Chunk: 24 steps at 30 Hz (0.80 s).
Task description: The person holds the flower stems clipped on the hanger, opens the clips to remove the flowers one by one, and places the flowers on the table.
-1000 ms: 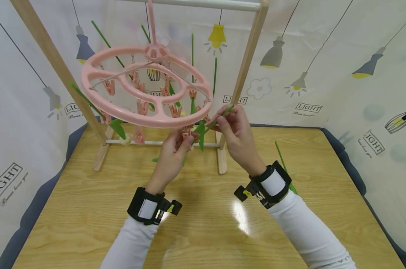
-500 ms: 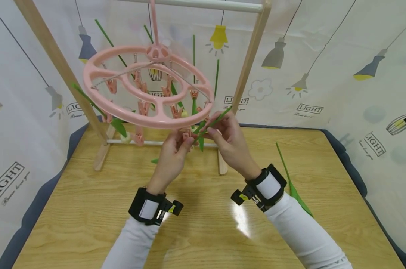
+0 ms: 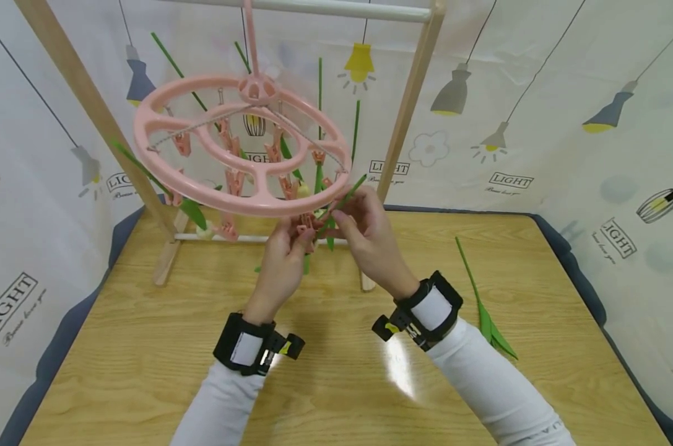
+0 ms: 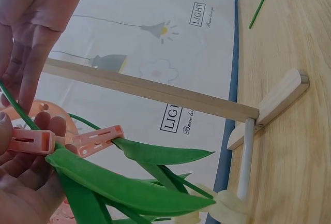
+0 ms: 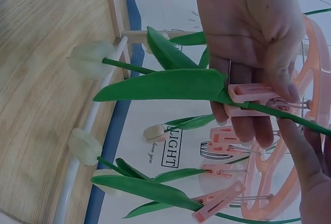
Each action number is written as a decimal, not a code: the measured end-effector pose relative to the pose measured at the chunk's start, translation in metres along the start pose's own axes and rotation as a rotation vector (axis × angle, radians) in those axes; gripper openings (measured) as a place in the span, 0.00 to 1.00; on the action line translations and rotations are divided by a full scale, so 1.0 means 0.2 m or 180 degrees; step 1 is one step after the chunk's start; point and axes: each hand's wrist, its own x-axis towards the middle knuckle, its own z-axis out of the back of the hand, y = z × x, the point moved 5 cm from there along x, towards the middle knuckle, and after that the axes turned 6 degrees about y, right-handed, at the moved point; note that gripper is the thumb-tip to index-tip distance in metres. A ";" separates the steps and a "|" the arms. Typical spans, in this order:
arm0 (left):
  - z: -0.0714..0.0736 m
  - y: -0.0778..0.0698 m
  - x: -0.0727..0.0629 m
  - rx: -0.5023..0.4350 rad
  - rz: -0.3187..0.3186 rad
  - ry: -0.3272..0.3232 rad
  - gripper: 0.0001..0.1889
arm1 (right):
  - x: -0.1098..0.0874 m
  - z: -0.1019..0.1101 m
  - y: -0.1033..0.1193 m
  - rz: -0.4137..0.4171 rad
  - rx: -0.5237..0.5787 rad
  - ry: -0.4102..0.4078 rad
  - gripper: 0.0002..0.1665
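Observation:
My left hand (image 3: 280, 257) is under the front rim of a round pink drying hanger (image 3: 241, 201). Its thumb and fingers pinch a pink clothespin (image 5: 247, 90). An artificial white tulip (image 5: 160, 85) lies in that clothespin's jaws, its leaves and pale bloom hanging downward. Up and to the right slants the tulip's green stem (image 3: 354, 191), which my right hand (image 3: 374, 241) pinches between thumb and fingers. In the left wrist view, a neighbouring clothespin (image 4: 98, 140) grips another tulip by its leaf end.
More clothespins and upside-down tulips hang around the hanger. A wooden stand (image 3: 405, 105) with a white lower bar (image 3: 230, 238) surrounds it on the wooden table (image 3: 336, 384). One loose tulip (image 3: 483, 319) lies at the right, its lower part near my right sleeve.
My right hand has moved left and slightly down along the stem, closer to the clothespin. My left hand stays on the clothespin. More of the loose tulip shows beside the right sleeve.

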 end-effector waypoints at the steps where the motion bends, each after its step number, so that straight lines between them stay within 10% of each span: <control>1: 0.00 0.00 0.00 0.0008 -0.0002 -0.0007 0.14 | 0.00 0.00 0.00 0.0017 -0.0020 -0.0026 0.16; 24: 0.04 -0.02 0.02 -0.0163 -0.0382 -0.0286 0.10 | 0.01 0.01 -0.01 0.0235 -0.0139 -0.0191 0.19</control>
